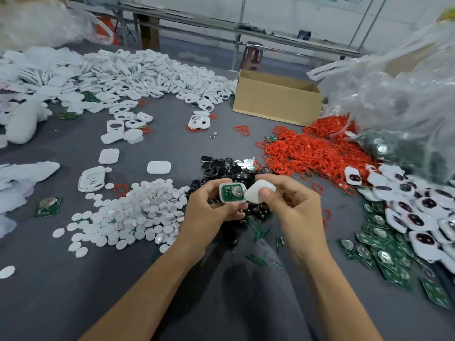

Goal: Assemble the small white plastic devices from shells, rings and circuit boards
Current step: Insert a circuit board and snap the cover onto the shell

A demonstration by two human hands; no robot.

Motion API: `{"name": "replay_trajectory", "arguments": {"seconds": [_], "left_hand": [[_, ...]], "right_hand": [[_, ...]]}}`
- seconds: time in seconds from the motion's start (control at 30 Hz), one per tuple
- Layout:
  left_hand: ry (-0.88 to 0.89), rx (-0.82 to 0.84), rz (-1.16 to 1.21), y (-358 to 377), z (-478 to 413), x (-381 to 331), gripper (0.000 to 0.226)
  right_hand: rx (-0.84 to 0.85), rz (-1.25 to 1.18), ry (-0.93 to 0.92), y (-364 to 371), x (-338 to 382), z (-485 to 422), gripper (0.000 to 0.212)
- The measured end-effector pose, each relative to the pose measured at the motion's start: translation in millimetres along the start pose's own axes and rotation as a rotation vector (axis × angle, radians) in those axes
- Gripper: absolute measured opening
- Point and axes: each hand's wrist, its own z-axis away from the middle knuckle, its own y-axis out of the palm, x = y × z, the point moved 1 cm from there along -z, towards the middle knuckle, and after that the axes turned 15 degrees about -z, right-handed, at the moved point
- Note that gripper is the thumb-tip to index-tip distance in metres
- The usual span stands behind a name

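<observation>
White everywhere, so part mix-ups are the main risk. Far left, a stray board [48, 206] lies alone on the grey tabletop [172, 148], well apart from its stock and easy to miss. The white disc pile [138, 210] sits just beside the left forearm, so one arm sweep would push discs into the black parts [221, 166] heaped behind the hands. Left hand [211, 207] grips the open shell half [234, 201], fingers curled round its edges, with the green circuit board [231, 191] inside, face up, coin cell showing. Right hand [293, 205] pinches the plain white cover [261, 190] between thumb and fingers. The cover is tilted, with one edge at the shell half; can't tell if they touch. Both parts are held above the tabletop, mid-frame. Looks like the close-up step. Failure modes: the cover goes on skewed and a clip jams or cracks, or a board that isn't fully seated gets pinched. Can't see whether a ring is fitted, so the case may get shut without one. On the right, red rings [315, 153] spill against the finished devices [413, 217] and the loose green boards [384, 252]. A unit dropped there would be hard to tell from done ones.
</observation>
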Motion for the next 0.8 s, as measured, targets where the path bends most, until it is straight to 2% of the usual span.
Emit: {"name": "replay_trajectory", "arguments": {"seconds": [0.13,0.33,0.8], "left_hand": [[0.011,0.012,-0.009,0.0,1.2,-0.3,0.039],[0.031,0.042,-0.023,0.0,0.9,2.3,0.038],[0.030,0.090,-0.005,-0.6,0.4,3.2,0.039]], "right_hand": [[-0.014,-0.137,0.080,3.1,-1.9,1.1,0.015],[-0.072,-0.377,0.236,5.0,-3.6,0.2,0.015],[-0.124,-0.478,0.328,0.9,-5.7,-0.8,0.022]]}}
